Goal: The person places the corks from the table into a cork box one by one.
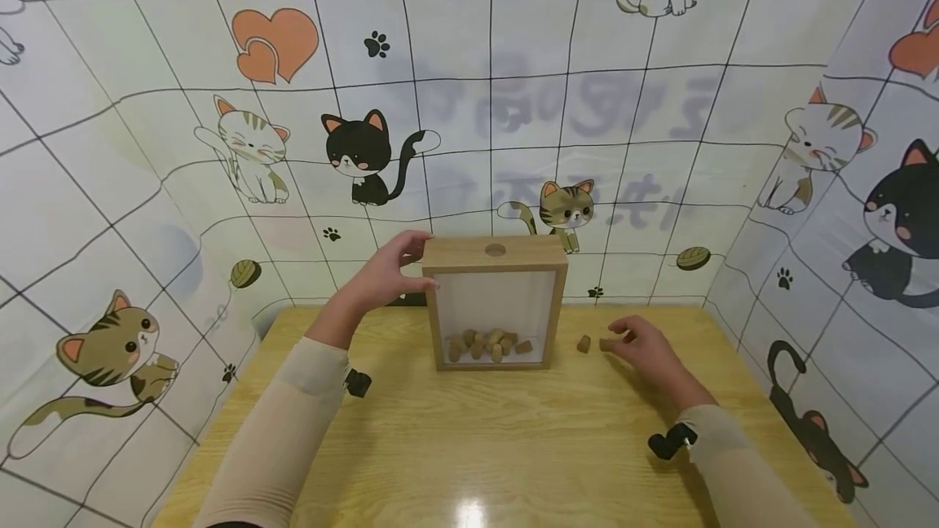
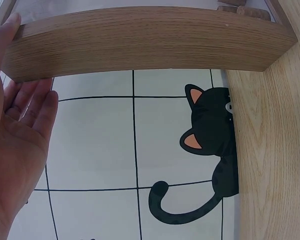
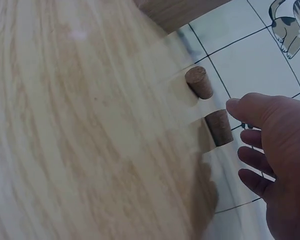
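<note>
A wooden shadow box (image 1: 495,256) with a clear front and a round hole in its top stands upright at the back of the table. Several corks (image 1: 497,346) lie in its bottom. My left hand (image 1: 381,274) grips its upper left side, thumb at the front edge and fingers behind. In the left wrist view, those fingers lie along the wooden side. To the right of the box, two loose corks rest on the table. My right hand (image 1: 649,353) is at the nearer cork (image 3: 219,128), thumb tip right at its edge, fingers loosely bent. The other cork (image 3: 199,82) lies closer to the box.
The wood-grain table (image 1: 469,438) extends in front of the box. A cat-print sheet (image 1: 455,104) with grid lines hangs close behind it and at both sides. Small black cameras are strapped at both wrists, including the right wrist camera (image 1: 671,441).
</note>
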Available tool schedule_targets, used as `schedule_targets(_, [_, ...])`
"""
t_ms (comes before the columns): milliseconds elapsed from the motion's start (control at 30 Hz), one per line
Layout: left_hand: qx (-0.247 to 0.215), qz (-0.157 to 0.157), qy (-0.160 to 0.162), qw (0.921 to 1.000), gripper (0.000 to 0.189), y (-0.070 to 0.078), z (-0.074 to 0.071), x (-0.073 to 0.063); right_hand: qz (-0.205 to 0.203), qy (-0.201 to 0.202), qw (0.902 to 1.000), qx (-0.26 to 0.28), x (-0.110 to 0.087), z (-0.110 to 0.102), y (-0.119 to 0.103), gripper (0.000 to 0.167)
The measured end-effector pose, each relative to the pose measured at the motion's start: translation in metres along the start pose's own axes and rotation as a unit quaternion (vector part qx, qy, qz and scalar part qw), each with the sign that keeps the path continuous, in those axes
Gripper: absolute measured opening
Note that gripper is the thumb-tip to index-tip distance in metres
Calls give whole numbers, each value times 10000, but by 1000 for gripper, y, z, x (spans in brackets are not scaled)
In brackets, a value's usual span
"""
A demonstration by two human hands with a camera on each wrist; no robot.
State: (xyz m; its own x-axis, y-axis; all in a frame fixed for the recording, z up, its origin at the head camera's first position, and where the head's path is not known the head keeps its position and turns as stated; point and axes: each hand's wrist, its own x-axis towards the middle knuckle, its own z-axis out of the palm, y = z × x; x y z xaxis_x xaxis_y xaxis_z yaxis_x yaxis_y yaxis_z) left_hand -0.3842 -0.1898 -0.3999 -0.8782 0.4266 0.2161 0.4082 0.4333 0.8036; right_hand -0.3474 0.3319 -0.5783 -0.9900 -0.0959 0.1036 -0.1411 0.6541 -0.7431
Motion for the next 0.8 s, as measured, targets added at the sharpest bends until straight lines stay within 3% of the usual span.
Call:
schedule_targets(233, [-17, -25, -23, 10000, 88, 2, -1, 0, -414, 47, 9988, -255, -2, 5, 12, 42])
schedule_targets(533, [-52, -26, -45, 10000, 90, 1, -2, -1, -437, -6, 9988, -241, -4, 7, 15, 42])
schedule_targets(800, [-6, 22, -26, 10000, 90, -2, -1, 1, -488, 69, 9984, -271, -1, 13, 23, 31])
